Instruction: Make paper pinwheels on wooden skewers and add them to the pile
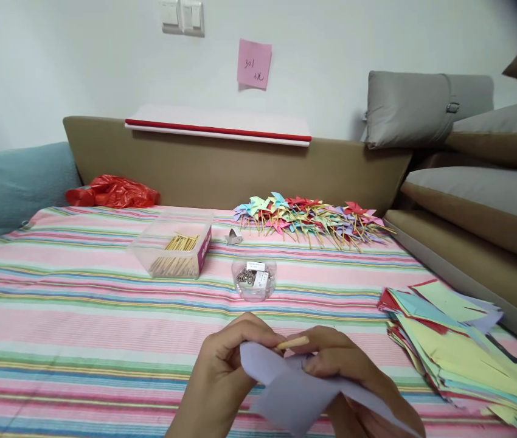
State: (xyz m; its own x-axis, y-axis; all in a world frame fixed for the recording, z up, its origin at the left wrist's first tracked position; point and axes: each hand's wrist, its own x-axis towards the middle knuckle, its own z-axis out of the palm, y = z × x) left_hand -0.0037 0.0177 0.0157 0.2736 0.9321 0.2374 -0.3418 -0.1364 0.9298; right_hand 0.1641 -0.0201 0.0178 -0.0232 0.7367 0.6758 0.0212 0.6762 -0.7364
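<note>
Head view: a wooden stick (295, 342) points sideways from the left hand (235, 353) pinching it toward the right hand (354, 368), which pinches lilac paper (292, 398).

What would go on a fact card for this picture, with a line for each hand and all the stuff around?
Left hand: pinching purple paper
Right hand: holding the same paper
Short stick: by the fingers; which hand grips it is unclear
Clear box: wooden sticks inside
Small tub: shiny metal bits inside
Pinwheels: colourful pile at the back
Paper stack: many colours, on the right
Red bag: back left
Cloth: striped
</note>
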